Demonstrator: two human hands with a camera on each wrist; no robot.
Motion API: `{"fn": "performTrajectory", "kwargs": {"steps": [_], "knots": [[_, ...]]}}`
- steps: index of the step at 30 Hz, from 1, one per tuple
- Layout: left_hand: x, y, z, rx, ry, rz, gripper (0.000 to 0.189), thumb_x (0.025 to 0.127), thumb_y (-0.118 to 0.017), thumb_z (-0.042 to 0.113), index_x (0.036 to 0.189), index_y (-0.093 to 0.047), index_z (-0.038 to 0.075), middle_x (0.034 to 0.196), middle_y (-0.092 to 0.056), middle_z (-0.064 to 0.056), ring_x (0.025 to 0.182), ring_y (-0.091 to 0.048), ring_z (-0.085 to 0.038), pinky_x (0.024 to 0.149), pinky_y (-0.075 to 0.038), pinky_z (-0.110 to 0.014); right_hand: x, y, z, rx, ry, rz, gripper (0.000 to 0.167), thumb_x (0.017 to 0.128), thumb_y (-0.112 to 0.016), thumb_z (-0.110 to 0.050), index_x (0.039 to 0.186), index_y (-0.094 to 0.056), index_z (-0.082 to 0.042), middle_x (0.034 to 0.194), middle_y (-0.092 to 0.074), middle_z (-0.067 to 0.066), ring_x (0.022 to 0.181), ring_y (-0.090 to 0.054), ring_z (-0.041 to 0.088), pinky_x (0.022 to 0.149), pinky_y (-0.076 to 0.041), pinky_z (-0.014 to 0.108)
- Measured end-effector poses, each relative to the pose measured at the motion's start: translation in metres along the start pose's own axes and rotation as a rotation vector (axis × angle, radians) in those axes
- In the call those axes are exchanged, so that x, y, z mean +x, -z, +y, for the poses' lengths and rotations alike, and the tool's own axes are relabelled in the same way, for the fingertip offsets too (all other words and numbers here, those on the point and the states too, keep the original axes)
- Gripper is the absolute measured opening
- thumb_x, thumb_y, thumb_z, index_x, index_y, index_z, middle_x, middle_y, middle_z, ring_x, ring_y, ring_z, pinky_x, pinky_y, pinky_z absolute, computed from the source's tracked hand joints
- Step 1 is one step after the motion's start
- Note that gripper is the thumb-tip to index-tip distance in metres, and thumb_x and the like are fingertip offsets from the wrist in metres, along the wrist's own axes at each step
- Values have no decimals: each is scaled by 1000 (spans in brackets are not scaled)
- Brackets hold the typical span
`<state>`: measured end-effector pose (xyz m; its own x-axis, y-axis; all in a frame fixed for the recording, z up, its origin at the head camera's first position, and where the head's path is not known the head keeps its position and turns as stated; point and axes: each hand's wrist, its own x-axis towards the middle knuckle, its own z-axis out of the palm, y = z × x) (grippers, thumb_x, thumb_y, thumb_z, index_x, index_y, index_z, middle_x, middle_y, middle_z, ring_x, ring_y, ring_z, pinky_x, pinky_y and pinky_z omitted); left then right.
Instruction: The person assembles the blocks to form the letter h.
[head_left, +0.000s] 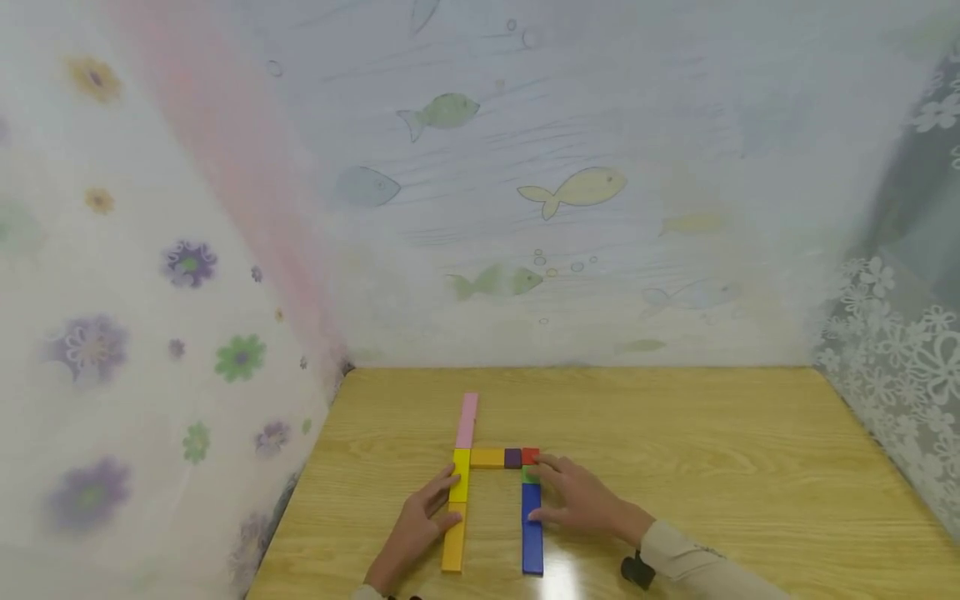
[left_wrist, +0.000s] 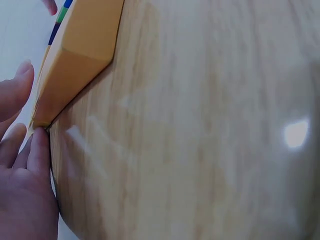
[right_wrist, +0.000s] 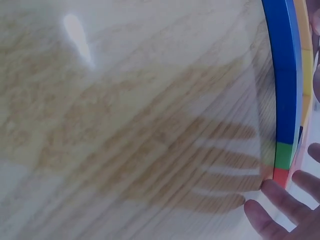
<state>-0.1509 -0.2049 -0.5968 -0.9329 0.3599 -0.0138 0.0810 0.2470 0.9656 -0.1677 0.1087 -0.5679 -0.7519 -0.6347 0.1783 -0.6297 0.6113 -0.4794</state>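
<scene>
Coloured blocks lie end to end in an h-shaped outline on the table. Its left column runs from a pink block (head_left: 467, 421) through a yellow block (head_left: 461, 483) to an orange block (head_left: 453, 546). A second orange block (head_left: 487, 458) and a dark purple block (head_left: 513, 458) form the crossbar. Down the right go a red block (head_left: 530, 456), a green block (right_wrist: 283, 156) and blue blocks (head_left: 532, 546). My left hand (head_left: 412, 525) rests extended fingers at the yellow block, thumb over the lower orange one. My right hand (head_left: 588, 500) reaches the red and green blocks, thumb at the blue.
The wooden table (head_left: 712, 450) meets a wall (head_left: 600, 317) painted with fish at its back edge. A flowered panel (head_left: 150, 417) borders the left side, and a white-flowered sheet (head_left: 900, 350) the right. A small black object (head_left: 637, 572) is at the right wrist.
</scene>
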Motion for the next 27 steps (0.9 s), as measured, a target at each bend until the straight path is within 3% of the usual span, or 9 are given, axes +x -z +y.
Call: {"fn": "performTrajectory", "kwargs": {"steps": [9, 14, 18, 23, 27], "knots": [[4, 5, 3, -9, -13, 17, 56, 87, -67, 9, 138, -45, 1, 153, -27, -12, 135, -34, -30, 104, -38, -27, 4, 5, 2, -41, 6, -49, 58, 89, -61, -47, 133, -52, -10, 139, -46, 14, 122, -48, 36, 95, -45, 55], [5, 15, 6, 53, -29, 88, 54, 87, -67, 11, 137, -48, 4, 151, -32, -10, 134, -36, -32, 104, -40, -32, 4, 3, 5, -64, 5, -47, 57, 90, -59, -48, 133, -53, -10, 142, -45, 12, 124, -47, 34, 99, -43, 53], [4, 26, 11, 148, -93, 163, 49, 87, -67, 6, 133, -52, 2, 146, -39, -13, 132, -37, -35, 100, -44, -42, 2, 4, 6, -68, 10, -32, 55, 90, -61, -46, 131, -54, -10, 140, -47, 14, 121, -49, 32, 98, -45, 50], [1, 43, 24, 344, -190, 218, 47, 86, -67, 0, 130, -51, -5, 142, -42, -22, 126, -42, -42, 93, -46, -54, 0, 16, 3, -60, -1, -8, 53, 90, -64, -38, 130, -54, -4, 136, -49, 17, 117, -53, 32, 94, -49, 48], [-1, 57, 36, 520, -204, 269, 48, 86, -68, 3, 131, -51, -3, 141, -44, -20, 126, -43, -40, 95, -44, -56, -1, 31, -1, -38, -35, 1, 49, 92, -62, -34, 131, -53, -6, 138, -47, 17, 118, -52, 32, 93, -49, 48]]}}
